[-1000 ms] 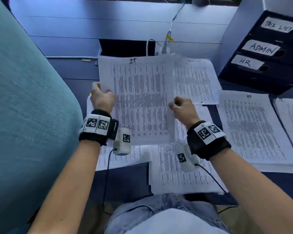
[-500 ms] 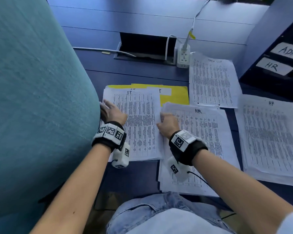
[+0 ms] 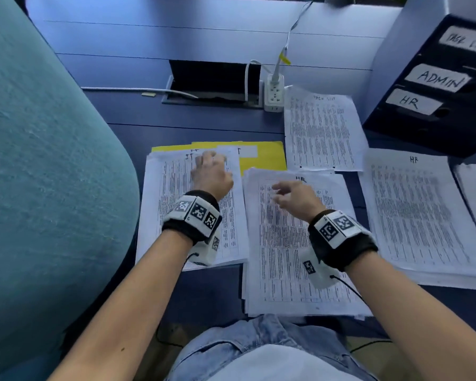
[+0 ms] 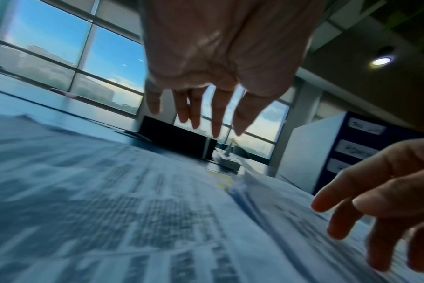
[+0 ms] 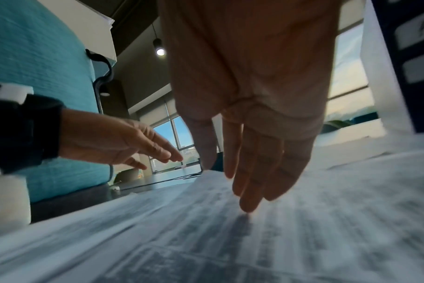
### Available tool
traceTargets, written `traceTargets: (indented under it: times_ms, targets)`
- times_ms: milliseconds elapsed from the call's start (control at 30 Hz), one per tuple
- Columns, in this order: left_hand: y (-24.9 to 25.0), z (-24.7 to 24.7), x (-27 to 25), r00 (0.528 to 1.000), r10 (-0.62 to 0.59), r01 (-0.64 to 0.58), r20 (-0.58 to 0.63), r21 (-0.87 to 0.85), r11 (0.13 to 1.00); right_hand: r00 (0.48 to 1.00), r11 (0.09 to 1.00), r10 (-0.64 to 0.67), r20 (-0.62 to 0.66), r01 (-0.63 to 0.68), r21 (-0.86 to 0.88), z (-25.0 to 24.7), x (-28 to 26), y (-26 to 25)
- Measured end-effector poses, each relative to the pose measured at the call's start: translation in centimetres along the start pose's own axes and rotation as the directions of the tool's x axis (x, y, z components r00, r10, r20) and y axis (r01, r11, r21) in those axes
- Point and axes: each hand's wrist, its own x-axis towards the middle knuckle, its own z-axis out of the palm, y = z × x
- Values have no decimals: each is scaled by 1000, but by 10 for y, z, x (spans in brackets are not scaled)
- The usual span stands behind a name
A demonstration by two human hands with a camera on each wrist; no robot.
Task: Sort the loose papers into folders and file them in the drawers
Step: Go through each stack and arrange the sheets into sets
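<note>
A stack of printed sheets marked IT lies on the blue desk, partly over a yellow folder. My left hand hovers over its top part with straight fingers, holding nothing. To the right lies an HR stack. My right hand floats just above it, fingers extended and spread, empty. More paper stacks sit further right: a task list sheet and another HR pile.
A dark file box with drawers labelled TASK LIST, ADMIN and HR stands at the back right. A white power strip with cables sits by a desk cable hatch. A teal chair back fills the left.
The IT sheets went from being held up in both hands to lying on the desk. Both hands have let go; the left moved up over the stack, the right shifted over the HR stack.
</note>
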Motion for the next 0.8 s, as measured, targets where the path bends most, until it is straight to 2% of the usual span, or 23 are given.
traceTargets:
  times_ms: [100, 167, 267, 333, 500, 600, 700, 800]
  targets:
    - [30, 17, 2, 974, 207, -208, 94, 9, 978, 999, 992, 44, 9, -42, -122, -12, -6, 21]
    - [43, 31, 5, 951, 267, -280, 158, 65, 958, 998, 974, 64, -28, -68, -217, -12, -8, 35]
    - [52, 51, 10, 938, 235, -287, 254, 189, 939, 997, 945, 68, -36, -76, -319, -7, -13, 49]
    - [53, 58, 12, 938, 210, -279, 274, 244, 929, 999, 927, 47, -27, -54, -370, -4, -16, 54]
    - [58, 62, 7, 945, 278, -319, 169, 308, 896, 996, 905, -20, -85, -18, -425, 7, -21, 66]
    - [60, 63, 2, 942, 319, -335, 102, 244, 910, 995, 900, -33, -91, -10, -436, 9, -21, 68]
    - [60, 56, 1, 959, 282, -283, 27, 124, 951, 994, 894, -45, -98, -4, -449, 11, -22, 69]
    - [60, 50, -1, 960, 280, -275, -5, 174, 945, 991, 891, -66, -120, 5, -454, 14, -21, 70]
